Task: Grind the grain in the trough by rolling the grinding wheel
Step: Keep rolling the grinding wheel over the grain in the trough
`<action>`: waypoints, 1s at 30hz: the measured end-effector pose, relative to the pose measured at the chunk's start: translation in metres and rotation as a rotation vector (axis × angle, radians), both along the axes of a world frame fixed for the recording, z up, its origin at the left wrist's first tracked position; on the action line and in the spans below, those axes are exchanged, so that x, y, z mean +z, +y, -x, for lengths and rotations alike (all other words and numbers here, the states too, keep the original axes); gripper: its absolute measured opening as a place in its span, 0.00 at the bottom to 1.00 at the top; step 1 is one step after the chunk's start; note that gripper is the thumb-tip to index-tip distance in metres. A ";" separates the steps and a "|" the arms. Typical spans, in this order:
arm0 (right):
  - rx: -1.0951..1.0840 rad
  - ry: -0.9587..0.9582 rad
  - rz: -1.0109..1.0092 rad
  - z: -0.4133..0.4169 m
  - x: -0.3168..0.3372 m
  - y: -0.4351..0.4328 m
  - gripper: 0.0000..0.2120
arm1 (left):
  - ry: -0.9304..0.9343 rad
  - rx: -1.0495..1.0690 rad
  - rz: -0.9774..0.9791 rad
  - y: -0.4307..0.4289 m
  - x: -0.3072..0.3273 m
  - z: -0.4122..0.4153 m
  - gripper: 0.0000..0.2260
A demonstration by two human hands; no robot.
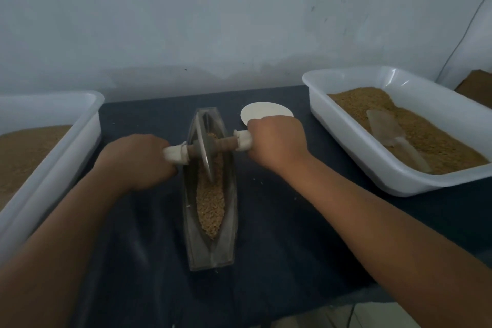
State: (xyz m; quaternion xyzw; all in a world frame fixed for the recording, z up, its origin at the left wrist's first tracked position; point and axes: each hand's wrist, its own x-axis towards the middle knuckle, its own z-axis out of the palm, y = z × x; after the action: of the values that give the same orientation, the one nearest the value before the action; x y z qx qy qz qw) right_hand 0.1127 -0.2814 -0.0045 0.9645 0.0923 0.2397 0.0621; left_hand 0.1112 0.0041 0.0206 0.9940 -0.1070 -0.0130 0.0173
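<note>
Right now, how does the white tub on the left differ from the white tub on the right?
The right tub has a clear scoop lying on its fill; the left tub shows none in the part in view. The left tub's fill looks smooth and fine, the right tub's coarser and uneven. Both are white, rectangular, hold brown grainy stuff and stand on the dark cloth beside the trough.

On the dark cloth [266,221], at its left edge, a white tub [66,114] with brown filling. At the right edge a second white tub [359,146], a clear scoop [386,128] lying inside. Near the far edge, a white disc [266,113].
</note>
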 end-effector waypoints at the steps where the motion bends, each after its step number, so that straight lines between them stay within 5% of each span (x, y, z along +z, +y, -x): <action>1: 0.002 -0.008 -0.012 0.007 -0.002 -0.001 0.15 | -0.024 -0.005 -0.005 0.001 -0.001 0.004 0.12; 13: 0.012 -0.004 0.050 0.071 -0.015 -0.013 0.15 | -0.265 -0.082 -0.133 0.010 -0.015 0.030 0.14; 20: -0.057 -0.015 0.081 -0.011 0.013 0.006 0.16 | -0.106 0.053 0.033 -0.004 -0.008 -0.005 0.12; 30: 0.072 -0.005 -0.029 0.077 -0.016 -0.019 0.16 | -0.144 -0.135 -0.140 0.012 -0.008 0.042 0.14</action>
State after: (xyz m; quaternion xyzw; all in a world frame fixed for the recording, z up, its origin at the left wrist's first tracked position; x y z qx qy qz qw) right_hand 0.0354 -0.3006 -0.0206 0.9607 0.1234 0.2455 0.0397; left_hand 0.0692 0.0159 0.0128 0.9817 -0.1735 0.0500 -0.0606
